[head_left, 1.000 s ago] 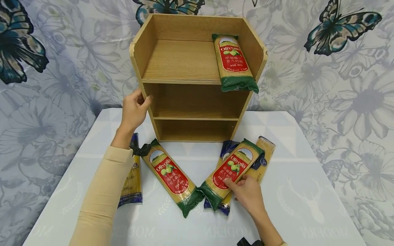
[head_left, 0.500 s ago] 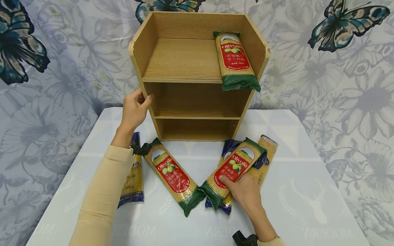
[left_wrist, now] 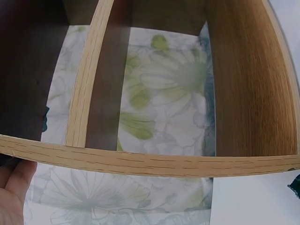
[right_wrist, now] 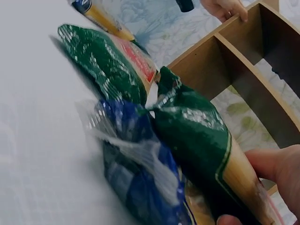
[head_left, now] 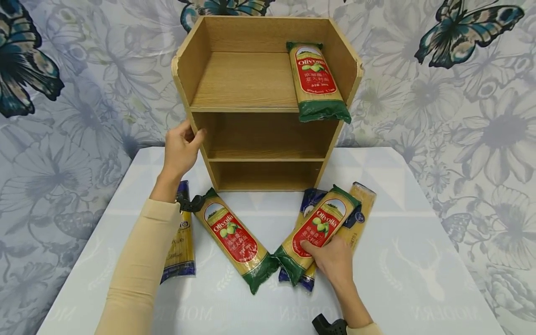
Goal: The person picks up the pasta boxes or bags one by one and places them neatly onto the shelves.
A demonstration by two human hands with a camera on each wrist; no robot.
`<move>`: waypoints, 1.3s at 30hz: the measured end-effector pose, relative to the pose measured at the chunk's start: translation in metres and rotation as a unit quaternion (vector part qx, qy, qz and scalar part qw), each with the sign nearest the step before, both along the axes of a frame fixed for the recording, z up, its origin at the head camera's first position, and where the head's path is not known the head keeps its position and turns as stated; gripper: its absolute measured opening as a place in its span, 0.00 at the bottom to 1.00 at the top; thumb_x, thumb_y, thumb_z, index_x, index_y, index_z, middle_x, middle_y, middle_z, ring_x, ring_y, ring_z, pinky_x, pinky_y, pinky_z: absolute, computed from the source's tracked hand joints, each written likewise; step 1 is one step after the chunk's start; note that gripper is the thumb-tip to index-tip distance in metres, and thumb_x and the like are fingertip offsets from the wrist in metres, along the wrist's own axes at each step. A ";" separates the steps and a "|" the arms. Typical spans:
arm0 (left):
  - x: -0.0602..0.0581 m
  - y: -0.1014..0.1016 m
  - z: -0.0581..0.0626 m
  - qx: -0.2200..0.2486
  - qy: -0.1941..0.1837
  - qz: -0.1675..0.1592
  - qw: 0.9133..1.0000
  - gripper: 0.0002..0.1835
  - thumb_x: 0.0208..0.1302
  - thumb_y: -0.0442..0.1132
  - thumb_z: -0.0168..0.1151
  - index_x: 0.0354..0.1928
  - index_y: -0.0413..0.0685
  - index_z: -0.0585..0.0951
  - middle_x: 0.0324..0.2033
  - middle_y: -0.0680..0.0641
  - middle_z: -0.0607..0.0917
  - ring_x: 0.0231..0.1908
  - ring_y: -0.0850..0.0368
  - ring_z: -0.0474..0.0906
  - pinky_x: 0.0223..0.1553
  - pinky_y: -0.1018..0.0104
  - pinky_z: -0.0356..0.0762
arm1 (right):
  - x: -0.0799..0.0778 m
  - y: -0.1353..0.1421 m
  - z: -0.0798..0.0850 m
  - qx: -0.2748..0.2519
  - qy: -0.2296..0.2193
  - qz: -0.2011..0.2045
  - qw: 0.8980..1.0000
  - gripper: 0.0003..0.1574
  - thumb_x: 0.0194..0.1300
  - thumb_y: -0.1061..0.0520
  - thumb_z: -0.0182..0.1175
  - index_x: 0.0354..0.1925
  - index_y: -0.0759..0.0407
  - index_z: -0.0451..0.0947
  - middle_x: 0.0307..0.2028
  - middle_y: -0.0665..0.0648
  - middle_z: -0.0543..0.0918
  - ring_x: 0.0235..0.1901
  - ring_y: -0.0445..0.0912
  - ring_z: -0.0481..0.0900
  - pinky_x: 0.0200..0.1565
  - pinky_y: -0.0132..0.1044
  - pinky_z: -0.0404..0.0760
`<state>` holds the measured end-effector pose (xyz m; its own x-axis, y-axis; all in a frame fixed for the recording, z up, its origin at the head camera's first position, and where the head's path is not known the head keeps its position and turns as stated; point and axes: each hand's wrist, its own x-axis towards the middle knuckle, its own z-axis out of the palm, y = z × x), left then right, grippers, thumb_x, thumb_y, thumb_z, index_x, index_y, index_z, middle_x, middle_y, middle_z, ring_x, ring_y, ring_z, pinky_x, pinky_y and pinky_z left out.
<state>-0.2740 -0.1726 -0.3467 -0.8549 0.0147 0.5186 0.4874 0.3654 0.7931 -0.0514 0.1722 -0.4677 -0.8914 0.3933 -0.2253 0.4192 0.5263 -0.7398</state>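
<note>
My left hand (head_left: 180, 149) grips the left side panel of a wooden shelf unit (head_left: 247, 81), thumb at the front edge. In the left wrist view, only part of that hand (left_wrist: 16, 192) shows beside the wood. On the table, my right hand (head_left: 335, 260) holds a green-and-gold spaghetti packet (head_left: 320, 225) with a red label, thumb on top and the other fingers mostly hidden. The packet lies slanted over blue-and-yellow pasta packets (head_left: 363, 204). Its green lower end touches a second red-label spaghetti packet (head_left: 232, 235) in the middle. The right wrist view shows the thumb (right_wrist: 269, 161) against the wrapper.
Another red-label spaghetti packet (head_left: 316, 77) lies at the right of the shelf's top level, its lower end past the edge. A blue-and-yellow packet (head_left: 180, 246) lies beside the left forearm. Patterned cloth (head_left: 473, 116) hangs behind the white table (head_left: 402, 284).
My right hand has slid further over the slanted spaghetti packet, thumb shifting left across its label. The left hand stays on the shelf panel, and the packets lie about where they were.
</note>
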 end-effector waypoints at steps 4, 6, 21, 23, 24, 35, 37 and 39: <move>0.000 0.001 0.000 -0.004 0.004 0.004 1.000 0.16 0.71 0.30 0.58 0.57 0.32 0.83 0.43 0.31 0.87 0.36 0.62 0.82 0.36 0.77 0.75 | 0.003 -0.003 -0.001 -0.026 0.007 -0.016 1.000 0.32 0.56 0.45 0.76 0.43 0.69 0.77 0.30 0.61 0.85 0.22 0.47 0.81 0.22 0.38 0.82; 0.003 0.003 0.002 -0.006 0.004 0.006 1.000 0.16 0.71 0.29 0.58 0.57 0.32 0.82 0.43 0.31 0.87 0.36 0.65 0.81 0.36 0.77 0.74 | 0.004 -0.004 -0.001 -0.043 0.007 -0.023 0.999 0.31 0.56 0.46 0.75 0.43 0.69 0.77 0.30 0.61 0.85 0.20 0.47 0.81 0.21 0.38 0.82; 0.031 0.013 0.028 -0.007 0.018 -0.002 1.000 0.15 0.69 0.26 0.57 0.54 0.27 0.82 0.42 0.28 0.86 0.34 0.70 0.79 0.35 0.78 0.74 | 0.003 0.000 -0.001 -0.218 0.016 -0.061 0.974 0.28 0.58 0.61 0.72 0.49 0.76 0.72 0.29 0.61 0.85 0.21 0.46 0.82 0.22 0.36 0.82; 0.031 0.013 0.028 -0.007 0.019 -0.001 1.000 0.15 0.69 0.25 0.57 0.54 0.27 0.82 0.42 0.28 0.86 0.34 0.71 0.79 0.35 0.78 0.74 | 0.004 0.000 0.000 -0.240 0.021 -0.065 0.968 0.28 0.58 0.63 0.71 0.50 0.78 0.72 0.31 0.62 0.86 0.23 0.46 0.83 0.23 0.35 0.82; 0.031 0.013 0.028 -0.007 0.019 -0.001 1.000 0.15 0.69 0.25 0.57 0.54 0.27 0.82 0.41 0.28 0.86 0.33 0.71 0.79 0.35 0.77 0.74 | 0.004 0.000 0.000 -0.249 0.023 -0.067 0.966 0.28 0.59 0.63 0.71 0.52 0.78 0.72 0.32 0.62 0.87 0.25 0.46 0.84 0.24 0.35 0.82; 0.022 0.010 0.021 0.000 0.021 0.000 1.000 0.14 0.69 0.27 0.57 0.54 0.27 0.82 0.42 0.29 0.86 0.33 0.71 0.79 0.35 0.78 0.74 | 0.009 0.003 -0.005 -0.339 0.078 -0.086 0.934 0.34 0.61 0.68 0.67 0.63 0.78 0.67 0.47 0.65 0.86 0.38 0.44 0.86 0.41 0.35 0.86; 0.014 0.007 0.013 0.001 0.018 0.001 1.000 0.15 0.70 0.27 0.57 0.55 0.28 0.82 0.42 0.29 0.86 0.34 0.71 0.79 0.35 0.78 0.74 | 0.010 0.005 -0.005 -0.354 0.088 -0.087 0.927 0.35 0.61 0.69 0.66 0.65 0.77 0.66 0.50 0.66 0.85 0.40 0.44 0.87 0.44 0.36 0.85; 0.006 0.004 0.006 0.002 0.015 0.002 1.000 0.16 0.70 0.28 0.58 0.56 0.30 0.82 0.44 0.29 0.86 0.36 0.68 0.80 0.37 0.78 0.75 | 0.011 0.006 -0.004 -0.367 0.095 -0.088 0.921 0.36 0.62 0.69 0.66 0.66 0.77 0.66 0.53 0.66 0.84 0.42 0.43 0.87 0.46 0.36 0.85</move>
